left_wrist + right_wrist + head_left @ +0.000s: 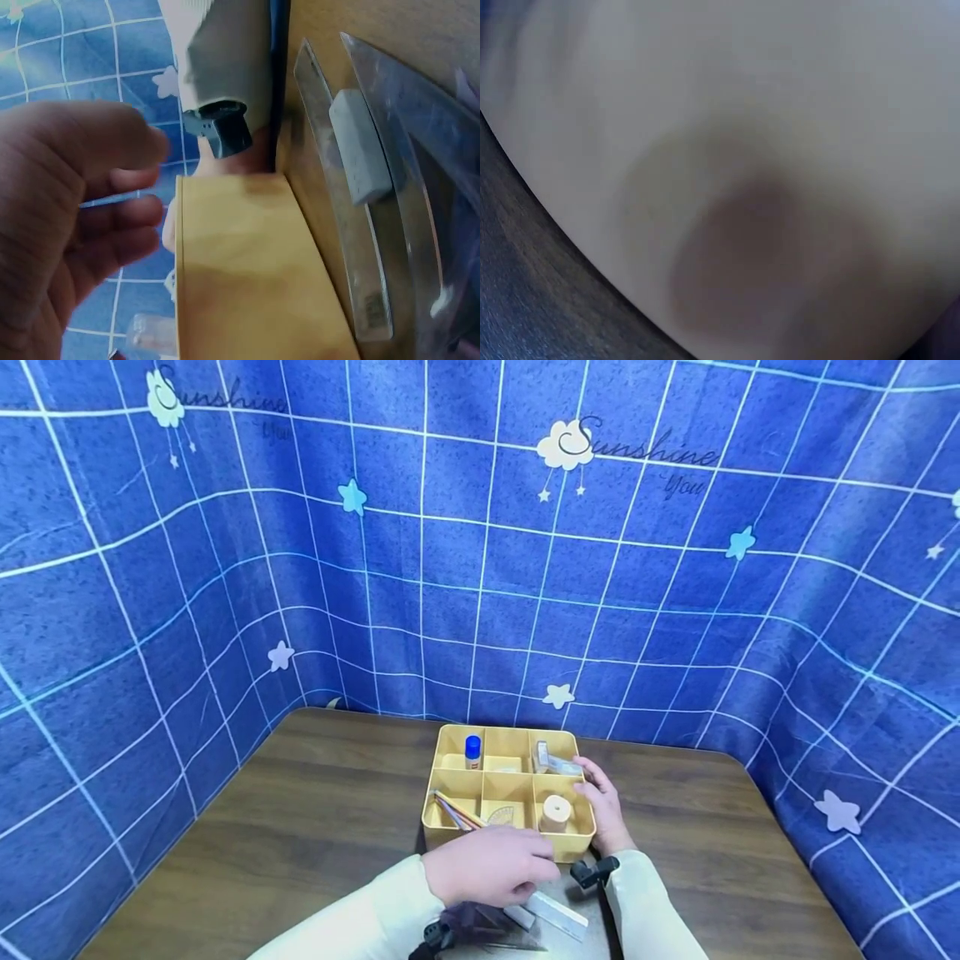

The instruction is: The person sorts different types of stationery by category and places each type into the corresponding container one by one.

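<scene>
A yellow six-compartment organizer box stands on the table. My right hand grips its right wall, fingertips over the rim. Just in front of the box hovers my left hand; in the left wrist view that hand has loosely bent fingers and nothing between them. Inside the box are a blue-capped glue stick, several pencils, a protractor, a cream-coloured roll and small clear pieces. The right wrist view is too blurred to read.
Before the box lie a clear ruler, a grey-white eraser-like block and a clear triangular set square. Dark purplish film lies by my left wrist. A blue patterned curtain surrounds the wooden table.
</scene>
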Motion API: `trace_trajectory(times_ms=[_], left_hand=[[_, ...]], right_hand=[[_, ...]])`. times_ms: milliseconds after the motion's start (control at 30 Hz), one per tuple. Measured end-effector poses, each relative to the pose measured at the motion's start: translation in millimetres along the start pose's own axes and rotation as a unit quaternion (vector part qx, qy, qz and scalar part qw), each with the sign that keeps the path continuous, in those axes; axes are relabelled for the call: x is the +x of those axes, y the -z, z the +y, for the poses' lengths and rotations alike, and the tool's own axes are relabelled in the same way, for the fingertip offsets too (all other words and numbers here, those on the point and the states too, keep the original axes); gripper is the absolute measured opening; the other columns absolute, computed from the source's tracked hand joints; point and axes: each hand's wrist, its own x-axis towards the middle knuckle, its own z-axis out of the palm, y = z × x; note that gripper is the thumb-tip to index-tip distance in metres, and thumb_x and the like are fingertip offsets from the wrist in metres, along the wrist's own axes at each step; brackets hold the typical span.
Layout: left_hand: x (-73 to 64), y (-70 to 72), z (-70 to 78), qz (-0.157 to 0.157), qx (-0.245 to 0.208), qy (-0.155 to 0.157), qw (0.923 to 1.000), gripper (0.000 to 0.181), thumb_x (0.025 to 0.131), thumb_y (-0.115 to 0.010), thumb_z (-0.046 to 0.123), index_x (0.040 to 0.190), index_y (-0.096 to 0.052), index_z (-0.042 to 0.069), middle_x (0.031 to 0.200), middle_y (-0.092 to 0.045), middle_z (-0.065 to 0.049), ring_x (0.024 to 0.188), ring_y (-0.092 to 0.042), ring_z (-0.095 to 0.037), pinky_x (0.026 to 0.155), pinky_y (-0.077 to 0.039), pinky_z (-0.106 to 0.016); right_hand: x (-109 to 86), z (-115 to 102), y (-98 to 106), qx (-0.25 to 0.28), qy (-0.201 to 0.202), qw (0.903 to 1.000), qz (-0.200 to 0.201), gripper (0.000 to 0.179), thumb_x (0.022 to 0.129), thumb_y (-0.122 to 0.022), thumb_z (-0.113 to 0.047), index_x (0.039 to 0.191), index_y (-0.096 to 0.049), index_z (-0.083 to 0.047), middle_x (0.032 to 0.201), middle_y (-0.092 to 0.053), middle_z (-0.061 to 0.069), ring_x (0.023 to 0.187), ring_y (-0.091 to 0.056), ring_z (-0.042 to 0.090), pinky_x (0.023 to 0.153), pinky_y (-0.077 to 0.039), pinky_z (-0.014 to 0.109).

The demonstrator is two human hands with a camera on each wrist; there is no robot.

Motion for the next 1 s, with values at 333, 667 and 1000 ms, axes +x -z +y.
trace_trajectory(times_ms=[333,667,1000], left_hand=[[-2.9,-23.4,8.1,-0.08,-0.017,0.001,0.9966,0.023,0.081,-0.079,0.021,0.101,-0.073,0.03,0.093,-0.06,0.019,0.086,-0.057,0.002,0.079,-0.047,-0.013],[-7.3,-42.7,15.9,-0.124,-0.024,0.025,0.9917,0.026,0.08,-0.08,0.019,0.099,-0.074,0.035,0.091,-0.059,0.022,0.083,-0.058,0.004,0.067,-0.044,-0.012],[-0.1,-40.5,13.3,-0.131,-0.024,0.016,0.9909,0.028,0.077,-0.082,0.018,0.097,-0.073,0.034,0.088,-0.059,0.021,0.077,-0.056,0.004,0.068,-0.043,-0.012]], right_hand=[[-2.3,1,-1,-0.001,0.006,1.0,0.001,0.052,0.09,-0.051,0.0,0.141,-0.044,0.007,0.12,-0.059,0.003,0.098,-0.062,0.016,0.083,-0.054,0.03],[-2.3,5,0,0.003,-0.002,0.9999,0.011,0.051,0.091,-0.051,0.001,0.141,-0.046,0.005,0.122,-0.058,0.003,0.099,-0.062,0.016,0.084,-0.053,0.029],[1.4,2,1,-0.004,0.007,0.9999,0.011,0.051,0.091,-0.05,0.002,0.142,-0.046,0.005,0.12,-0.057,0.004,0.1,-0.061,0.016,0.084,-0.053,0.029]])
